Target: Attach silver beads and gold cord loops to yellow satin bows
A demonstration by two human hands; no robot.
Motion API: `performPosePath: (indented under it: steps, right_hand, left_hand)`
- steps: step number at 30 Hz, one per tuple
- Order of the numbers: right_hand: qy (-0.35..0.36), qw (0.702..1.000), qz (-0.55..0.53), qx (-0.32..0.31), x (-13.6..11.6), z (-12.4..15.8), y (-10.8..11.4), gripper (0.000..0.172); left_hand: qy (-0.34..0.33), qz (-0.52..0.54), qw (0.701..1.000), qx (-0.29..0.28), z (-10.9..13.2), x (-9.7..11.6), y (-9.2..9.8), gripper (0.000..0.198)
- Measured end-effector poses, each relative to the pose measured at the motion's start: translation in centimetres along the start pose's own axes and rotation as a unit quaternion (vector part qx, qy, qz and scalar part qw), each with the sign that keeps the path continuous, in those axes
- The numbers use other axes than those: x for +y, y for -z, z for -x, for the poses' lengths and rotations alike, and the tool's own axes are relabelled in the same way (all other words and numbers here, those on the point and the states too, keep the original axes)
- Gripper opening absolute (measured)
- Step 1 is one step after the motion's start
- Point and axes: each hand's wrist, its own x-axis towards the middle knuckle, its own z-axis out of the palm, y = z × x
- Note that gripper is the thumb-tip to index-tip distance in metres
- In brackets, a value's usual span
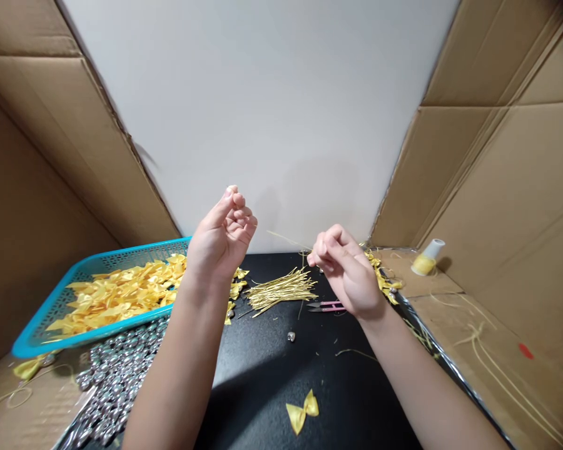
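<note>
Both hands are raised over the black work surface. My left hand (229, 231) is pinched, thumb against the fingertips; whatever it may hold is too small to make out. To its right, my right hand (344, 265) has its fingers curled and pressed together, and a thin pale thread (284, 237) reaches toward it from the left. Between and below the hands lies a bundle of gold ties (284, 290). Pink-handled snips (327, 306) rest under my right hand. A small silver bead (291, 336) and one yellow bow (303, 411) lie nearer to me.
At the left, a blue basket (25, 331) holds many yellow bows, with a heap of silver beads (117, 375) in front. More bows (385, 281) lie at the right edge. A spool of yellow thread (425, 262) stands on cardboard. Cardboard walls flank both sides.
</note>
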Motion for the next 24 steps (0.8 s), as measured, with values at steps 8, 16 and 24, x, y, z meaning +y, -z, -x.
performPosePath:
  steps: [8, 16, 24]
  right_hand:
    - [0.035, 0.974, 0.198, 0.107, 0.0, 0.5, -0.2, 0.022]
    - [0.002, 0.908, 0.419, -0.016, -0.8, 0.7, -0.4, 0.014]
    - [0.008, 0.910, 0.411, -0.055, -0.6, 0.7, -0.3, 0.008]
  left_hand:
    - [-0.057, -0.032, 0.997, -0.034, 0.4, -0.1, -0.1, 0.023]
    - [-0.047, -0.057, 0.996, -0.047, 0.3, 0.0, -0.1, 0.024]
    - [-0.058, -0.074, 0.995, -0.044, 0.4, 0.2, 0.0, 0.024]
